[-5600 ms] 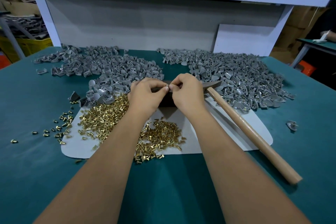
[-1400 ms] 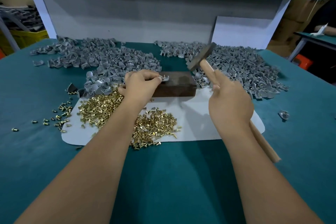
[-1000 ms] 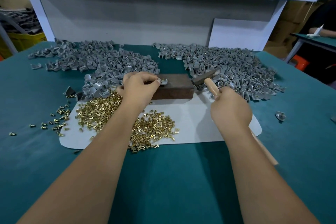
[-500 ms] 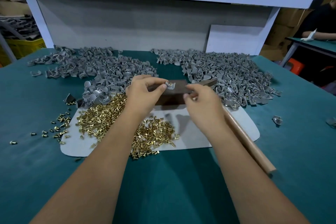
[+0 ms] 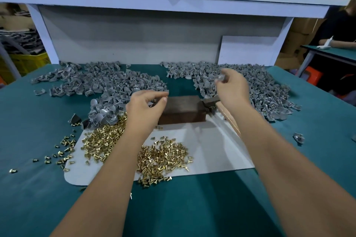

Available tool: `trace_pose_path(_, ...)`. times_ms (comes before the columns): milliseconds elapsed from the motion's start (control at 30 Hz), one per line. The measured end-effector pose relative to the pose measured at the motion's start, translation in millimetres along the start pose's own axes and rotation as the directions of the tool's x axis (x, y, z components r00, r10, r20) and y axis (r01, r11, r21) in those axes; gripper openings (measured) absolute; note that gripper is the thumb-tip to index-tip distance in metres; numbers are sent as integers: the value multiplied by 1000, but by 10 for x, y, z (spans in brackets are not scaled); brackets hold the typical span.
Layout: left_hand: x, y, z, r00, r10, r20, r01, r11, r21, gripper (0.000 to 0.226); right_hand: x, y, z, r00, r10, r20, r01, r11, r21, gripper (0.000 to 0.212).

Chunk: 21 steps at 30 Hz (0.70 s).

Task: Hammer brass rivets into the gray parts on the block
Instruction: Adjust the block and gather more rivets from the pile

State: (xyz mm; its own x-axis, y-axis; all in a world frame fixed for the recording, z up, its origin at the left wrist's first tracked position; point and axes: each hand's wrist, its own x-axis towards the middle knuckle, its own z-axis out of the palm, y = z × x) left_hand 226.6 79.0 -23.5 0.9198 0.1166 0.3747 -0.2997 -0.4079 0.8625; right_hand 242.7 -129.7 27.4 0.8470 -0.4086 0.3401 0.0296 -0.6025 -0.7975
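Observation:
The dark wooden block (image 5: 183, 109) lies at the far edge of a white mat (image 5: 212, 150). My left hand (image 5: 146, 106) hovers at the block's left end, fingers loosely curled, and I see nothing in them. My right hand (image 5: 231, 86) is raised over the right pile of gray parts (image 5: 265, 90) and pinches a blurred gray part (image 5: 220, 78) at its fingertips. The hammer lies on the table with its head (image 5: 211, 101) against the block's right end; its wooden handle (image 5: 229, 119) is partly hidden under my right forearm. Brass rivets (image 5: 163, 156) lie heaped on the mat.
A second heap of brass rivets (image 5: 104, 140) spills off the mat's left edge onto the green table. Another pile of gray parts (image 5: 107, 86) fills the back left. A white shelf frame (image 5: 154, 2) stands behind. One stray gray part (image 5: 298, 137) lies at the right.
My right hand has let go of the hammer, taken the gray part off the block and carried it up and right over the right pile. The hammer now lies on the table.

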Motion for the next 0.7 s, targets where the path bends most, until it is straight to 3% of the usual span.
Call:
trace_pose_path(100, 40, -21, -16, 996, -59, -60, 57, 998, -32, 17, 66, -7, 42, 984, 43, -172, -84, 968, -237, 57)
trace_pose_path(167, 49, -45, -14, 984, -118, -130, 119, 993, -4, 20, -104, -64, 212, 986, -15, -166, -28, 968, -251, 60)
trace_pose_path(300, 62, -119, -76, 968, -174, -183, 190, 979, 76, 37, -568, -187, 590, 961, -275, -29, 270, 957, -103, 48)
trace_pose_path(433, 144, -168, -262, 938, -222, -267, 265, 955, 136, 51, -824, -197, 688, 856, -459, 236, 485, 873, -60, 26)
trace_pose_path(500, 181, -215, -358, 919, -258, -299, 312, 939, 146, 54, -877, -189, 675, 807, -483, 340, 543, 833, -104, 26)
trace_pose_path(600, 168, -258, -424, 936, -246, -252, 303, 928, 218, 50, -921, -266, 627, 796, -486, 360, 556, 823, -120, 26)
trace_pose_path(700, 139, -285, -412, 965, -140, -220, 232, 844, 483, 44, -980, -349, 652, 760, -515, 397, 597, 794, -114, 25)
